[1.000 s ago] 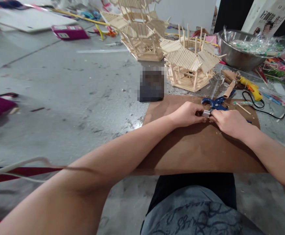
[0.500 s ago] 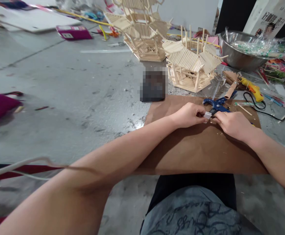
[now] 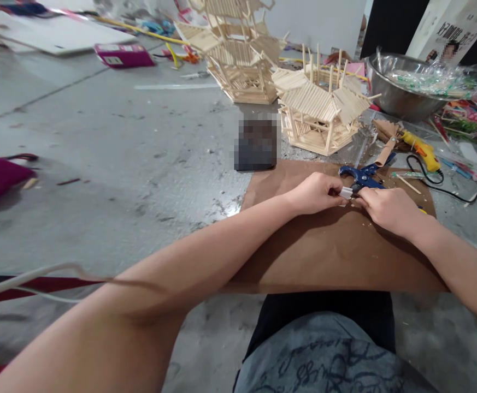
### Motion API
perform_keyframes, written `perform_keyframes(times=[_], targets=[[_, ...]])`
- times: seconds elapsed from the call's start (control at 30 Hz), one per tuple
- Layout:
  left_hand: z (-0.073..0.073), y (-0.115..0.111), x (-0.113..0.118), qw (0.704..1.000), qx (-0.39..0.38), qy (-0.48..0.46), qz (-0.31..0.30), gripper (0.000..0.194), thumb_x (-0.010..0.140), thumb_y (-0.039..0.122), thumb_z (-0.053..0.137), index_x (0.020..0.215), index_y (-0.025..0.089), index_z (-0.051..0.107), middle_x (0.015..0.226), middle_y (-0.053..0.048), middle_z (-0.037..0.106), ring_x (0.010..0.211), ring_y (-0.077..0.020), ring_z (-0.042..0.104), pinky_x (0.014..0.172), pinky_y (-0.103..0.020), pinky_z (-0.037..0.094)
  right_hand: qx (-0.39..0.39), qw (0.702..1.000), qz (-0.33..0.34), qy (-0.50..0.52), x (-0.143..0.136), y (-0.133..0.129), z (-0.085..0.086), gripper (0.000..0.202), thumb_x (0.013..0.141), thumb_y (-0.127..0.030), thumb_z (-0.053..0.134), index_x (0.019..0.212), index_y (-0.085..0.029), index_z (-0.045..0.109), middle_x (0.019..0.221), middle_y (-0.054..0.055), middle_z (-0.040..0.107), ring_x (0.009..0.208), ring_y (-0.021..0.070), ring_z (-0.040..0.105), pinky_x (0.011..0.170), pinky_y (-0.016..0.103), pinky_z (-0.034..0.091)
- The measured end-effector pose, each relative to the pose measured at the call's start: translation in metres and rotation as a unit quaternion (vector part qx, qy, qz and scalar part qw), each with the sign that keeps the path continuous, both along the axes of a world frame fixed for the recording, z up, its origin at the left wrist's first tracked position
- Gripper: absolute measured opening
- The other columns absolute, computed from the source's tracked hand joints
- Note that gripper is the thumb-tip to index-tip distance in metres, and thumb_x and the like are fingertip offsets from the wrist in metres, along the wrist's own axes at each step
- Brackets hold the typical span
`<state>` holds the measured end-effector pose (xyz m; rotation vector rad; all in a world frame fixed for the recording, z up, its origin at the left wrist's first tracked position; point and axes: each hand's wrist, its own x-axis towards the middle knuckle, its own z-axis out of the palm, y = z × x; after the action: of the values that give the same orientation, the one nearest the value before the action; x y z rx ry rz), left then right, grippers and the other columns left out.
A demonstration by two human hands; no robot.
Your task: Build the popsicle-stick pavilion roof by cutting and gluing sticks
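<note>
My left hand [image 3: 314, 194] is closed, pinching a small flat white piece [image 3: 346, 192] between thumb and fingers above a brown paper sheet [image 3: 320, 256]. Close by on the right, my right hand [image 3: 392, 208] has its fingers pressed together, almost meeting the white piece. What sits in its fingertips is hidden. Just beyond both hands lies a blue hook-jawed cutter [image 3: 363, 176] resembling a pipe cutter; the right fingers overlap its near side, and I cannot tell if they touch it. Tiny pale scraps dot the paper.
Behind the paper stand a stick-built pavilion [image 3: 318, 109] and a taller stick tower [image 3: 242, 60]. A yellow glue gun [image 3: 424, 153] with a black cord lies right, before a steel bowl [image 3: 406, 90]. A blurred dark object [image 3: 257, 144] and purple packs [image 3: 123, 55] are to the left.
Hardly anything differs. Both hands stay in the same place with the white piece between them; the view has shifted very slightly.
</note>
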<state>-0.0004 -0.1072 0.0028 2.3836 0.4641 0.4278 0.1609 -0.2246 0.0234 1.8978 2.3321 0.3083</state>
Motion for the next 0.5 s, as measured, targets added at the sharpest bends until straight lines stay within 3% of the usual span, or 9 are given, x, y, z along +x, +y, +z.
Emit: perform_keyframes(times=[0.5], targets=[[-0.0026, 0.0009, 0.0011, 1.0, -0.009, -0.01, 0.0, 0.016, 0.07, 0.027, 0.06, 0.067, 0.012, 0.062, 0.054, 0.003, 0.053, 0.052, -0.0069, 0.042, 0.05, -0.019, 0.03, -0.049, 0.998, -0.038, 0.019, -0.0034, 0.0042, 0.0073, 0.037, 0.092, -0.037, 0.024, 0.093, -0.017, 0.055, 0.078, 0.007, 0.067, 0.062, 0.0179, 0.06, 0.049, 0.028, 0.019]])
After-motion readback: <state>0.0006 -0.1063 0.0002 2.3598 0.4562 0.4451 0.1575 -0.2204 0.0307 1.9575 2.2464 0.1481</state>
